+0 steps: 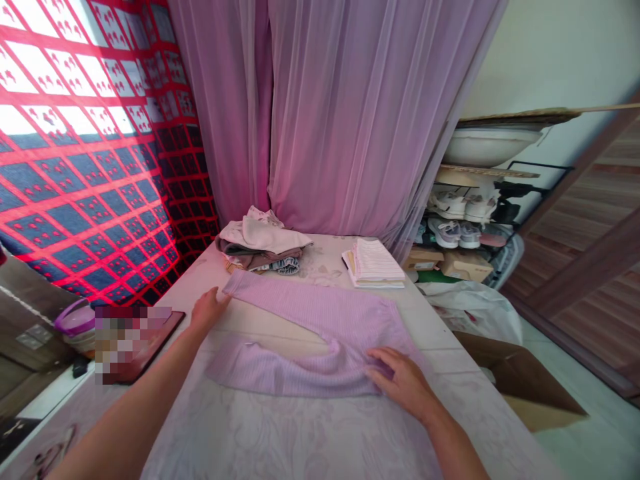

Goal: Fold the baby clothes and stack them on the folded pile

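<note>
- Garment: lilac ribbed knit top [305, 353] lying flat and partly folded on a pale pink patterned surface [240, 427], which may be a bed or a table. Clock positions below are taken from the top's middle, with 12 straight ahead.
- Left hand [210, 310] at about 10 o'clock: open, fingers loosely together, not pinching. Its fingertips [224, 301] touch or lie just beside the edge of the top's sleeve [260, 287], which runs diagonally towards 11 o'clock.
- Right hand [400, 383] at about 4 o'clock: open, fingers slightly spread and pressed flat on the knit, on the top's folded lower edge. No pinch is visible.
- Between the hands: the top lies under the right palm and just beside the left fingertips, held by neither.
- 11 o'clock: rumpled stack of folded clothes [263, 243], near the sleeve's end.
- 1 o'clock: neat stack of white striped cloth [373, 263], on the same surface.
- 12 o'clock: sheer lilac curtain [320, 100] behind the surface.
- 2 o'clock: rack of sneakers [455, 227] below a white basin [493, 147].
- 3 o'clock: white plastic bag [473, 310] and open cardboard box [520, 380], beyond the surface's edge.
- 9 o'clock: purple container [75, 320] beside a pixelated patch on a dark tray [170, 327]; contents cannot be told.
</note>
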A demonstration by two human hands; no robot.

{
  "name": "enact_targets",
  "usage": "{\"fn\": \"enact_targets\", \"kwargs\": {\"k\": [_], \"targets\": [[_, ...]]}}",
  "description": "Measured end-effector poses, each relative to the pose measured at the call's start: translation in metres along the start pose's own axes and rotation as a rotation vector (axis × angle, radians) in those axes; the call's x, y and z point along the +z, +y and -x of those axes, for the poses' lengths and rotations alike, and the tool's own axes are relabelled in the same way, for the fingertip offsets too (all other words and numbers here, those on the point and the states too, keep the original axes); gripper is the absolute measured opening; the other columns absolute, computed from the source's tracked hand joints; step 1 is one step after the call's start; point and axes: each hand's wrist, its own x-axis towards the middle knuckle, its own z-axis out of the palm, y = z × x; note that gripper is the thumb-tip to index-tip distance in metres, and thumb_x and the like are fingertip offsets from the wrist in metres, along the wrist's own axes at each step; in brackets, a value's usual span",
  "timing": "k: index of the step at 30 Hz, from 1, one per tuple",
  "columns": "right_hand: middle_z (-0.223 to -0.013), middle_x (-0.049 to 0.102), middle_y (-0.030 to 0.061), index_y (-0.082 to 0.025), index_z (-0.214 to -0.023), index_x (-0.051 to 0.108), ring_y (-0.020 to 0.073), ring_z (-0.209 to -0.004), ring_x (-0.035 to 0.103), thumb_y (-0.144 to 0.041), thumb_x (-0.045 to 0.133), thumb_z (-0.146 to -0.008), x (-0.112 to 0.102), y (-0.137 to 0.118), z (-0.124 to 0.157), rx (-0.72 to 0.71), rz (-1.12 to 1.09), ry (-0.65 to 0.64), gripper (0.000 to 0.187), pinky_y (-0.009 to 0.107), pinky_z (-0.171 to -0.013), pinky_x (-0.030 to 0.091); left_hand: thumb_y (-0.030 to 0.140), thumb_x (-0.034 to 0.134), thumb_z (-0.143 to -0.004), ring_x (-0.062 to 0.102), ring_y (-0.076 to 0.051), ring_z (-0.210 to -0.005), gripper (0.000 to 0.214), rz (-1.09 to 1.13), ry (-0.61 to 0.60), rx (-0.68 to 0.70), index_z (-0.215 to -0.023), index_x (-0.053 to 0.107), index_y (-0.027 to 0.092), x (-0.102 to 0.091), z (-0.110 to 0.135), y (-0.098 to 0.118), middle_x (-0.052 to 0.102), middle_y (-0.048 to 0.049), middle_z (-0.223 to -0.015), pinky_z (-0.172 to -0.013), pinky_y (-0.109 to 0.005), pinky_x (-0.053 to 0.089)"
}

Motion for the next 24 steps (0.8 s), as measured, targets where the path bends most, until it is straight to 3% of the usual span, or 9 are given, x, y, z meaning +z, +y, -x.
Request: {"fn": "enact_targets", "kwargs": {"k": [3,5,8,12,19,22,24], "targets": [[-0.136,0.055,0.0077,-0.028,-0.124,0.062,0.0276,-0.126,0.047,-0.038,0.064,-0.073,0.023,-0.016,0.004,-0.112,0.034,-0.054,0.052,0.043,-0.107,0.033,0.055,0.047,-0.081,0.059,-0.036,-0.112,0.058,0.013,-0.039,-0.05,-0.121,0.06,0.016,0.001,-0.019,-0.003,0.066,-0.0167,-0.12,-0.088,-0.042,0.045],[-0.137,0.054,0.0061,-0.031,-0.119,0.065,0.028,-0.128,0.044,-0.031,0.062,-0.073,0.037,-0.024,0.004,-0.156,0.063,-0.069,0.046,0.046,-0.108,0.03,0.056,0.05,-0.078,0.063,-0.035,-0.106,0.049,0.016,-0.053,-0.079,-0.108,0.066,0.02,0.002,-0.028,-0.002,0.07,-0.014,-0.111,-0.082,-0.041,0.046],[-0.123,0.063,0.0058,-0.028,-0.102,0.069,0.0254,-0.12,0.051,-0.021,0.051,-0.08,0.046,-0.028,-0.001,-0.174,0.045,-0.028,0.03,0.044,-0.103,0.035,0.053,0.053,-0.074,0.067,-0.031,-0.089,0.038,0.025,-0.07,-0.092,-0.088,0.069,0.021,0.002,-0.037,-0.002,0.073,-0.0102,-0.092,-0.07,-0.036,0.047],[-0.098,0.068,0.0058,-0.024,-0.094,0.067,0.0227,-0.099,0.059,-0.025,0.044,-0.087,0.037,-0.024,-0.004,-0.184,-0.066,-0.021,0.024,0.037,-0.09,0.043,0.044,0.052,-0.073,0.066,-0.024,-0.072,0.026,0.037,-0.079,-0.08,-0.076,0.065,0.021,-0.004,-0.04,-0.008,0.071,-0.0046,-0.074,-0.058,-0.029,0.043],[-0.082,0.064,0.0017,-0.023,-0.081,0.066,0.0193,-0.084,0.058,-0.03,0.048,-0.087,0.014,-0.03,-0.004,-0.175,-0.082,-0.21,0.02,0.03,-0.079,0.043,0.043,0.057,-0.067,0.063,-0.023,-0.066,0.022,-0.027,-0.067,-0.054,-0.069,0.063,0.022,-0.024,-0.032,-0.029,0.066,-0.0024,-0.065,-0.054,-0.028,0.04],[-0.081,0.065,0.0019,-0.022,-0.081,0.069,0.0193,-0.085,0.059,-0.029,0.053,-0.082,0.007,-0.037,-0.004,-0.147,-0.069,-0.252,0.017,0.03,-0.08,0.043,0.041,0.055,-0.069,0.064,-0.025,-0.071,0.022,-0.07,-0.056,-0.03,-0.074,0.064,0.021,-0.024,-0.029,-0.034,0.068,-0.0037,-0.069,-0.057,-0.028,0.043],[-0.086,0.067,0.0022,-0.023,-0.087,0.071,0.0191,-0.085,0.06,-0.032,0.056,-0.081,0.002,-0.037,-0.003,-0.127,-0.119,-0.297,0.019,0.028,-0.078,0.044,0.038,0.053,-0.071,0.066,-0.029,-0.083,0.027,-0.1,-0.034,-0.005,-0.086,0.066,0.021,-0.022,-0.026,-0.034,0.071,-0.0076,-0.084,-0.065,-0.032,0.047]]}}
